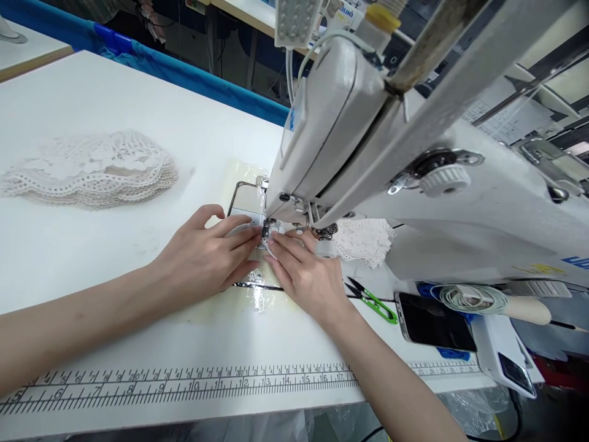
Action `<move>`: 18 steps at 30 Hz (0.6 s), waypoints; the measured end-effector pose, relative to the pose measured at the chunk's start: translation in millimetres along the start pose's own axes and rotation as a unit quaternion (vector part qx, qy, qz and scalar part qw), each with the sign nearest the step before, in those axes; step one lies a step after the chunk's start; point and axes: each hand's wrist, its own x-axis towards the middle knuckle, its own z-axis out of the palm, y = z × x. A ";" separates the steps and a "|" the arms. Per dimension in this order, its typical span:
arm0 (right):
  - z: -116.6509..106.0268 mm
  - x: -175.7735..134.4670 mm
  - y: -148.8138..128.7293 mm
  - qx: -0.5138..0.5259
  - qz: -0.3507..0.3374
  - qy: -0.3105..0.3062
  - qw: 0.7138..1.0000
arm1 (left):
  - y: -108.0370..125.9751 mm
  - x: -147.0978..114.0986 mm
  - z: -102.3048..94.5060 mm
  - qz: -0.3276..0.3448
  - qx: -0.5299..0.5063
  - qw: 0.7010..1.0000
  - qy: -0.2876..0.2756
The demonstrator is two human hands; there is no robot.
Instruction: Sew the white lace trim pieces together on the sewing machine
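Lace (283, 226): probably light, limp; hold flat near edges. Left hand (216, 253), presser foot's (265, 229) 8 o'clock: fingers spread; right hand (307, 270), 4 o'clock: fingers close together.

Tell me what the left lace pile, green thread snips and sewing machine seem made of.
Left lace pile: matte fabric, perhaps cotton, with eyelet edges. Green thread snips: dark, likely metal blades; bright handle, plastic or painted metal. Sewing machine: probably painted metal, given its smooth sheen.
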 end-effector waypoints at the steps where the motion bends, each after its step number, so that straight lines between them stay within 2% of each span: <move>1: 0.1 0.2 0.5 -0.002 0.002 0.000 1.000 | -0.7 0.4 -0.1 -0.001 -0.001 1.000 -0.002; 9: 0.8 2.9 2.6 -0.014 -0.001 0.016 1.000 | -4.2 0.9 1.9 -0.023 -0.029 0.999 -0.026; 13: 0.5 2.5 1.9 -0.015 0.004 -0.002 1.000 | -4.2 -1.1 3.3 -0.030 -0.034 0.998 -0.034; 18: 0.2 1.5 3.7 0.011 0.013 -0.011 1.000 | -1.8 -1.5 0.7 -0.016 -0.016 1.000 -0.013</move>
